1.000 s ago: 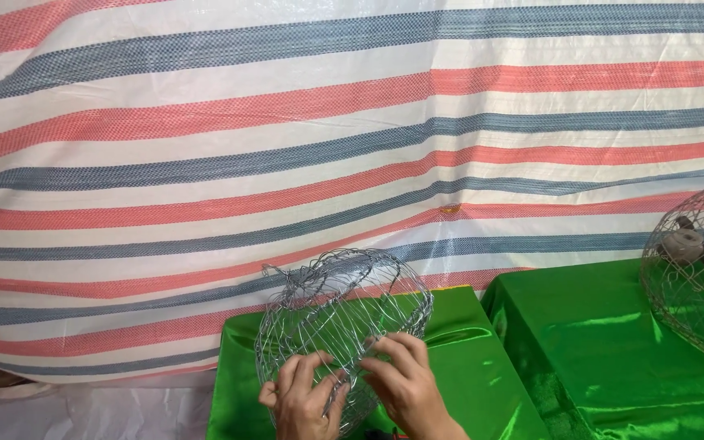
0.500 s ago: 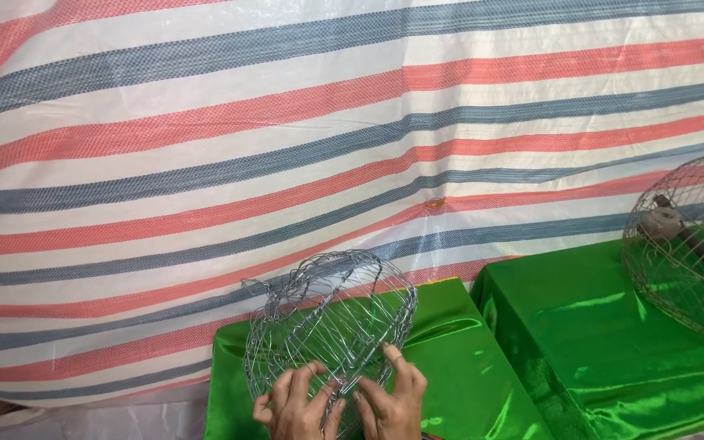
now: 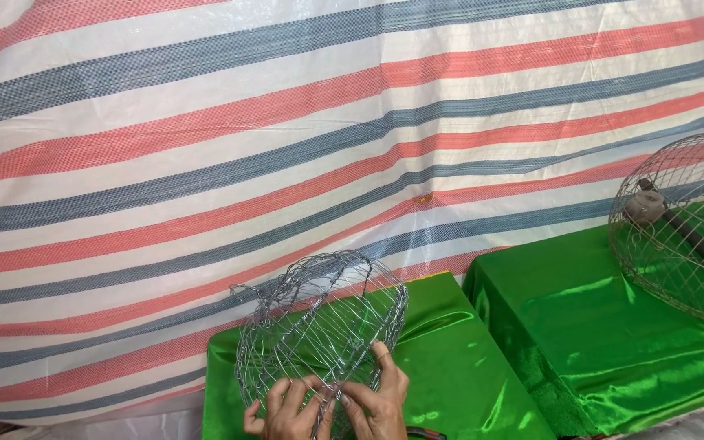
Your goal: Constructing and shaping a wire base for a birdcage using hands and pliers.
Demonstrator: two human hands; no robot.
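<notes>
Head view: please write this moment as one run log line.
left hand: holds round silver wire basket | right hand: holds basket | surface: shiny green cloth table

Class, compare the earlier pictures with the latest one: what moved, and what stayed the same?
The left hand and right hand have shifted slightly along the lower wires of the wire basket, which now stands a little more upright; the grip of both hands on it holds throughout. The green cloth, the striped tarp and the wire cage at right are unchanged.

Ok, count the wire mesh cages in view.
2. One wire cage sits on the near green table, held by both hands; the other cage stands at the right edge, partly cut off.
</notes>
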